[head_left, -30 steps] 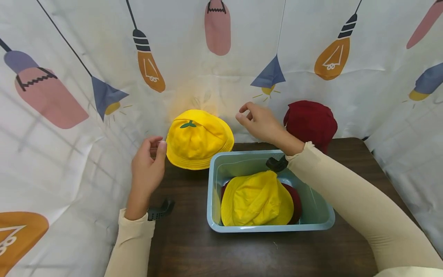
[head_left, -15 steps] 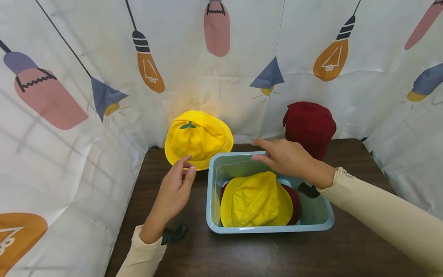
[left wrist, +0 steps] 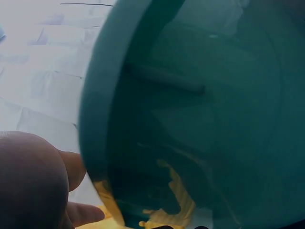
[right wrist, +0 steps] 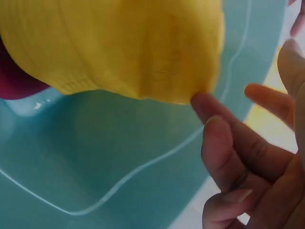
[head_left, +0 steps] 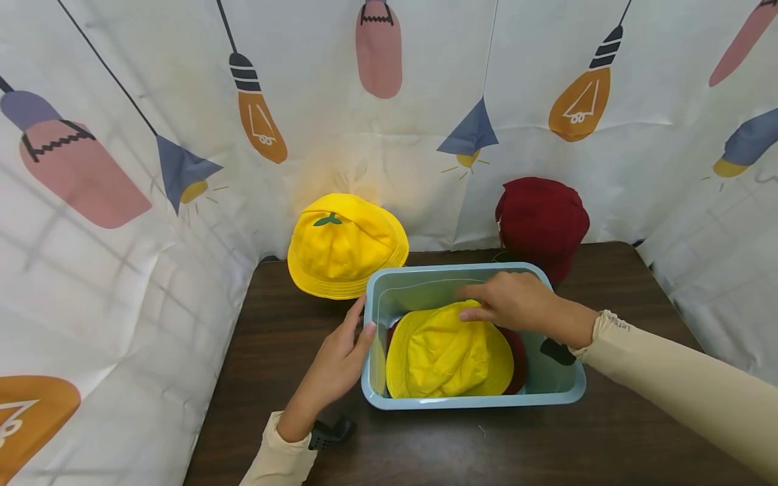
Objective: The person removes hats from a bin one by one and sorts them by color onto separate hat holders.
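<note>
A light blue plastic basin (head_left: 474,403) holds a crumpled yellow hat (head_left: 450,361) lying over a dark red hat (head_left: 519,361), which is mostly covered. My left hand (head_left: 331,371) is at the basin's left side, fingertips right at the rim, thumb and fingers extended. Over the back of the yellow hat is my right hand (head_left: 523,300), reaching inside the basin with thumb and forefinger apart. In the right wrist view, a fingertip (right wrist: 202,105) meets the edge of the yellow hat (right wrist: 119,47), with the fingers loosely bent.
Behind the basin on the left sits another yellow hat (head_left: 346,250) with a green sprout emblem. A dark red hat (head_left: 541,219) stands at the back right against the printed white curtain (head_left: 413,169). All rest on a dark wooden table (head_left: 462,449).
My left hand has moved right, from beside the yellow hat at the back to the basin's left rim. My right hand has come down from near the curtain into the basin.
</note>
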Motion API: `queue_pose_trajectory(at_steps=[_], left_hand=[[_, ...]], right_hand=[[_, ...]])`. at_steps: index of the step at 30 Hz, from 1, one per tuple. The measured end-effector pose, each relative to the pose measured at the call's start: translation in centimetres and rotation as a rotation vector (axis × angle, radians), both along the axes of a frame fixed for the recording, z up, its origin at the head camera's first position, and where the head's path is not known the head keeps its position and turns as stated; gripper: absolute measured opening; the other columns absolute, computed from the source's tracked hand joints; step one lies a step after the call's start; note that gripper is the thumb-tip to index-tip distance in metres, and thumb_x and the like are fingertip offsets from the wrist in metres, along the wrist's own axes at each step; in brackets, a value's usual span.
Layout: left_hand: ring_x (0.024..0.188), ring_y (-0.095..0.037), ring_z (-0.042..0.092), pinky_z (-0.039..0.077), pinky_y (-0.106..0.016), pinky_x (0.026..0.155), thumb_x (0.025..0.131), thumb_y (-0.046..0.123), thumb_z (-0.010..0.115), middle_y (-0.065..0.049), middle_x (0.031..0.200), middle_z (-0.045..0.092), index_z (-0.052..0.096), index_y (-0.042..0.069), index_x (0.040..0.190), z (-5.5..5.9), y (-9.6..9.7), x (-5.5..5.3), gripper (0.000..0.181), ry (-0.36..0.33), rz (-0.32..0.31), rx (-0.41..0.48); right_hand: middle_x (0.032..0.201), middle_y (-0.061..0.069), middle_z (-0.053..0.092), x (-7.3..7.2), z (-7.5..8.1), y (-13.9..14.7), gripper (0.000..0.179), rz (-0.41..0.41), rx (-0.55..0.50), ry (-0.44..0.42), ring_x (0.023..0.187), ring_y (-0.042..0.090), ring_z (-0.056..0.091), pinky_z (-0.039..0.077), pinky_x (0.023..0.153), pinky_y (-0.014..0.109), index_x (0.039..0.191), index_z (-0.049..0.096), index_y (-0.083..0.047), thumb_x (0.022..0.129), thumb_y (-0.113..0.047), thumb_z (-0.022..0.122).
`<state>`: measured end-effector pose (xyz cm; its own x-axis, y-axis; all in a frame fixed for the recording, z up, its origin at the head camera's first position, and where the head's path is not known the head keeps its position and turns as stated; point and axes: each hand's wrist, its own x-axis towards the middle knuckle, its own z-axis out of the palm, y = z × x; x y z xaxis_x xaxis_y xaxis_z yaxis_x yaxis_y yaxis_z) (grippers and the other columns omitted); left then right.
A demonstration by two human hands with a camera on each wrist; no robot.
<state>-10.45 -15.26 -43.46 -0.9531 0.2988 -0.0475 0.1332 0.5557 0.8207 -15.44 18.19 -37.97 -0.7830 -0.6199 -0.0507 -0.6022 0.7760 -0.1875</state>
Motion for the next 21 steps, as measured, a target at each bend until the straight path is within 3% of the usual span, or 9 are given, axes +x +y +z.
queue_pose_trajectory(at_steps=[7,14,17,21], left_hand=[[0.134,-0.034,0.054,0.045,-0.061,0.109,0.109,0.046,0.043,-0.009,0.166,0.033,0.007,0.026,0.166,-0.8,0.6,0.5,0.071,-0.046,-0.007,0.019],[0.135,-0.035,0.052,0.045,-0.061,0.109,0.109,0.046,0.042,-0.009,0.168,0.029,0.002,0.025,0.166,-1.1,0.6,0.6,0.072,-0.039,-0.003,0.037],[0.137,-0.035,0.051,0.043,-0.061,0.111,0.110,0.042,0.043,-0.008,0.168,0.028,0.003,0.025,0.166,-1.2,0.7,0.6,0.071,-0.027,-0.005,0.047],[0.138,-0.035,0.049,0.042,-0.062,0.111,0.110,0.037,0.044,-0.007,0.169,0.025,0.003,0.027,0.166,-1.4,0.8,0.6,0.070,-0.024,0.000,0.061]], right_hand=[[0.073,-0.012,0.067,0.2,-1.3,0.5,0.051,0.024,-0.019,-0.113,0.058,0.001,0.048,0.043,0.049,0.018,0.128,0.072,-0.026,0.087,-0.055,0.073],[0.089,-0.010,0.076,0.3,-2.1,0.6,0.051,0.040,-0.042,-0.120,0.063,0.002,0.050,0.046,0.055,0.019,0.120,0.077,-0.025,0.076,-0.052,0.083],[0.097,-0.009,0.078,0.4,-2.3,0.7,0.046,0.046,-0.062,-0.118,0.066,0.001,0.052,0.051,0.061,0.020,0.114,0.079,-0.022,0.076,-0.047,0.086],[0.094,-0.011,0.078,0.5,-2.5,0.7,0.034,0.045,-0.095,-0.114,0.069,-0.001,0.056,0.055,0.066,0.021,0.106,0.082,-0.021,0.078,-0.039,0.086]])
